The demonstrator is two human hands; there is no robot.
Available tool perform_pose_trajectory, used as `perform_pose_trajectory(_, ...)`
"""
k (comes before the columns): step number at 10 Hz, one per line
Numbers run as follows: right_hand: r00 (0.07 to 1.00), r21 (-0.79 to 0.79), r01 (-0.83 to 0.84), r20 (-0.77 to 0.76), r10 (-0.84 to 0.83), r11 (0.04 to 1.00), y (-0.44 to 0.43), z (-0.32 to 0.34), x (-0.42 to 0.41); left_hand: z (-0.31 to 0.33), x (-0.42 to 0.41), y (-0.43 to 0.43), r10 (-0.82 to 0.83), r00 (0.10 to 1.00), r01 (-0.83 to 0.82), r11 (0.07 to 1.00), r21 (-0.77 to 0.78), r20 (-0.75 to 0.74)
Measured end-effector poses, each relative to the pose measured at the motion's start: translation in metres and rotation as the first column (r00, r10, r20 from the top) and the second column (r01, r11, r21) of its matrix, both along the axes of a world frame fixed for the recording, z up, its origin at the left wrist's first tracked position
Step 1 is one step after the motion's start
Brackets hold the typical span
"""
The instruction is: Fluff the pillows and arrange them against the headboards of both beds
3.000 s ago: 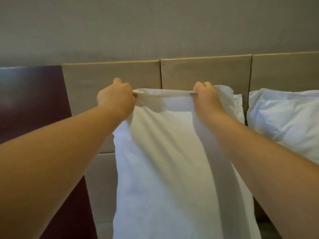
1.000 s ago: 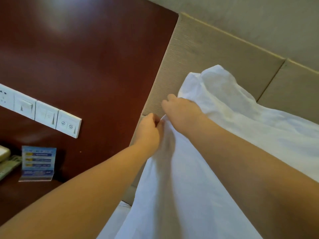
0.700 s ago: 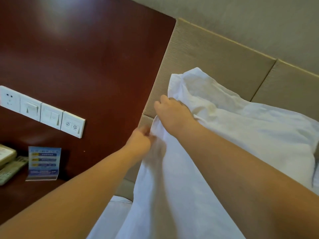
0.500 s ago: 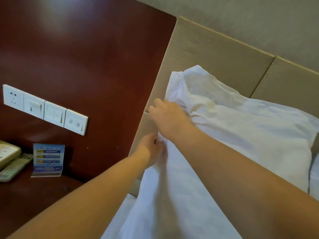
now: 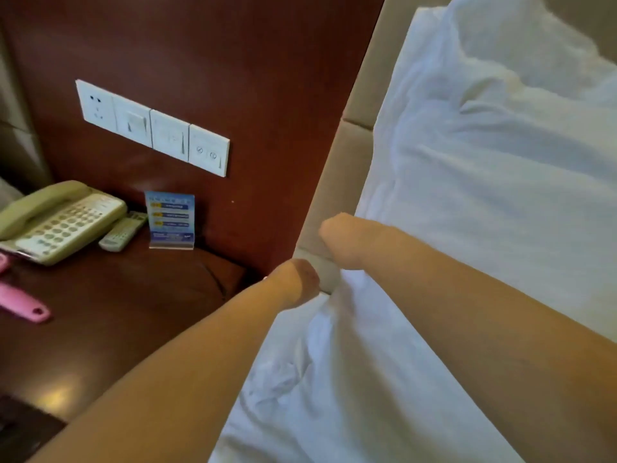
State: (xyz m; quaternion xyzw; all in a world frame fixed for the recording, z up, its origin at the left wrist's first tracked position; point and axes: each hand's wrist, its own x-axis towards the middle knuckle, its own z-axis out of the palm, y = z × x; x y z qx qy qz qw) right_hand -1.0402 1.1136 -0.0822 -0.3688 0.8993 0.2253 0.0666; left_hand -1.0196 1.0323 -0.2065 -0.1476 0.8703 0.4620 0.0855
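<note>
Fingers are hidden, so the grip cannot be told: left hand (image 5: pixel 297 283) and right hand (image 5: pixel 345 240) bend down at the big white cloth pillow (image 5: pixel 500 195) edge, beside the tan padded headboard (image 5: pixel 340 195).

Wall panel (image 5: pixel 233 61): fills the left half, behind the nightstand (image 5: pixel 117 312); the headboard (image 5: pixel 347 182) adjoins its right edge.
Wall plates (image 5: pixel 153 128): a row of 4 on the wall panel, above the nightstand.
Telephone (image 5: pixel 56 218): far left on the nightstand.
Remote control (image 5: pixel 122 230): just right of the telephone.
Card stand (image 5: pixel 170 220): right of the remote control, against the wall panel.
Handled tool (image 5: pixel 23 305): in front of the telephone, at the left edge.
Pillow (image 5: pixel 500 162): right, against the headboard, above the bed sheet (image 5: pixel 300 379).
Left hand (image 5: pixel 297 282): before the headboard's lower edge, near the pillow's lower-left corner.
Right hand (image 5: pixel 344 238): above the left hand, at the pillow's left edge.
</note>
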Motion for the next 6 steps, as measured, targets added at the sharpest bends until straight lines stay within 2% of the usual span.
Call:
perform_pose_trajectory(1, 0.998, 0.057, 0.024, 0.064, -0.027, 0.998, 0.001, -0.043, 0.009, -0.052, 0.012, 0.009, 0.088, 0.991, -0.081, 0.994, -0.074, 0.100)
perform_pose_trajectory(2, 0.989, 0.172, 0.058, 0.125, -0.080, 0.983, 0.003, -0.077, 0.016, -0.076, 0.021, 0.023, 0.000, 0.991, -0.004, 1.000, 0.030, 0.135)
perform_pose_trajectory(3, 0.962, 0.179, 0.158, 0.192, -0.192, 0.971, 0.006, -0.102, 0.017, -0.093, 0.028, 0.024, -0.039, 0.999, 0.038, 0.998, -0.049, -0.015)
perform_pose_trajectory(4, 0.950, 0.147, 0.198, 0.216, -0.227, 0.969, -0.005, -0.113, 0.017, -0.098, 0.035, 0.007, -0.064, 0.993, 0.050, 0.990, -0.135, -0.100)
perform_pose_trajectory(5, 0.953, 0.163, 0.214, 0.183, -0.243, 0.963, -0.039, -0.121, 0.011, -0.105, 0.035, -0.019, -0.091, 0.983, 0.073, 0.991, -0.116, -0.158)
perform_pose_trajectory(6, 0.966, 0.093, 0.217, 0.126, -0.227, 0.972, -0.082, -0.127, 0.013, -0.108, 0.034, -0.048, -0.042, 0.995, 0.037, 0.998, -0.058, -0.092)
